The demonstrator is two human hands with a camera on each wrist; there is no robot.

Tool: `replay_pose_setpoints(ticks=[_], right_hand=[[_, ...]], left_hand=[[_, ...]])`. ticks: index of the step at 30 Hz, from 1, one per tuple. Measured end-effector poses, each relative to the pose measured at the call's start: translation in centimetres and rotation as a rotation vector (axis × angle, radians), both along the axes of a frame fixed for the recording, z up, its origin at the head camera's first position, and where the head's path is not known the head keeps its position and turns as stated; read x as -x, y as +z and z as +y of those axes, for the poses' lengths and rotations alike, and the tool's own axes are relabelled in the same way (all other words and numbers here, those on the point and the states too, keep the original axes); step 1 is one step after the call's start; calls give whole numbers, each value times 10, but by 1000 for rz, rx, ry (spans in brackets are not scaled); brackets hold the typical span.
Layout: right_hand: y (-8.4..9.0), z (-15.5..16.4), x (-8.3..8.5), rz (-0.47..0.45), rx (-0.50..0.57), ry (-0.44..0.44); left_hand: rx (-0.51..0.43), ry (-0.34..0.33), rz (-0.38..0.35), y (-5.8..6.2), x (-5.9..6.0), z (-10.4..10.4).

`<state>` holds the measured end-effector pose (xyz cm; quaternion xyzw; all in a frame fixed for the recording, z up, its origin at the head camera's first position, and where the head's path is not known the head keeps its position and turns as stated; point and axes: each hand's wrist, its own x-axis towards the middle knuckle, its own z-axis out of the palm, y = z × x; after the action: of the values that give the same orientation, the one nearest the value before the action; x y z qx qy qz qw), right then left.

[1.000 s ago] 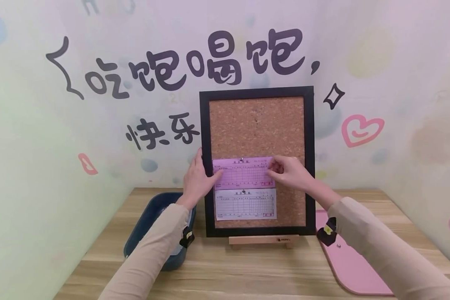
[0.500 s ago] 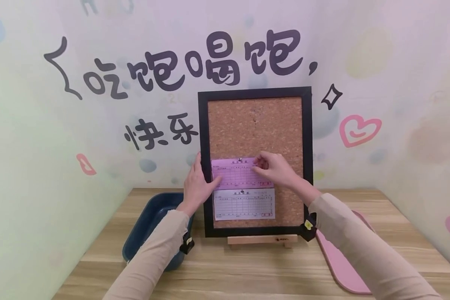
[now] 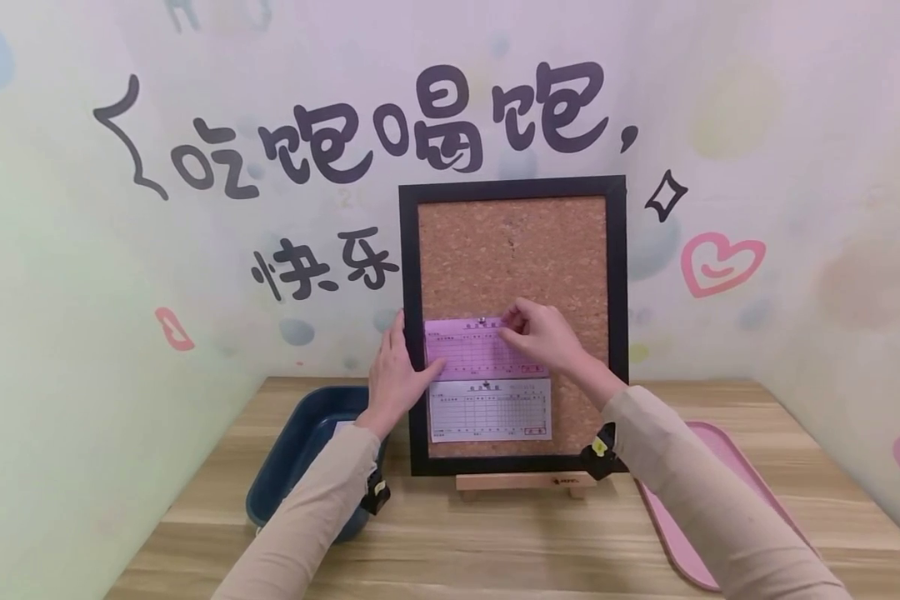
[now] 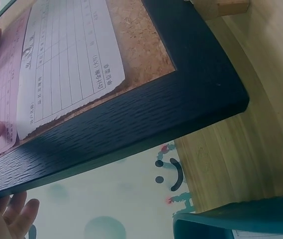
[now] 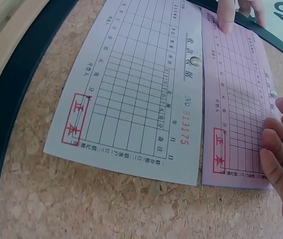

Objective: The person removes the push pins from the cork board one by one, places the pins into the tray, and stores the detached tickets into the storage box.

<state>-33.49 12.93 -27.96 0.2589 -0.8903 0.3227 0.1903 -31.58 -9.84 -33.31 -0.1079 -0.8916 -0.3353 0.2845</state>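
Observation:
A black-framed cork board (image 3: 510, 258) stands upright at the centre of the table. A pink receipt slip (image 3: 468, 354) hangs on it above a white receipt slip (image 3: 489, 412), each with a small pin at its top. My left hand (image 3: 397, 375) grips the left side of the frame, thumb on the pink slip and fingers behind the board. With loosely bent fingers, my right hand (image 3: 546, 335) touches the upper right part of the pink slip. In the right wrist view a fingertip lies right beside the clear pin (image 5: 274, 93).
A wooden stand (image 3: 525, 481) carries the board. To the left is a dark blue bin (image 3: 270, 467) with white paper inside, partly behind the left forearm. A pink tray (image 3: 678, 525) lies on the right, under the right sleeve. A printed wall rises behind.
My right hand has slid left across the pink slip, from its right edge toward the pin. The left hand keeps its hold on the frame.

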Motion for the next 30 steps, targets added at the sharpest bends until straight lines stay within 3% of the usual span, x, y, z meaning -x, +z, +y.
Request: replay_pose_setpoints(ticks=[16, 30], right_hand=[[-3, -8, 5, 88, -1, -62], [-5, -17, 5, 130, -8, -95]], left_hand=[[-27, -38, -30, 0, 0, -1], [-15, -44, 3, -3, 0, -2]])
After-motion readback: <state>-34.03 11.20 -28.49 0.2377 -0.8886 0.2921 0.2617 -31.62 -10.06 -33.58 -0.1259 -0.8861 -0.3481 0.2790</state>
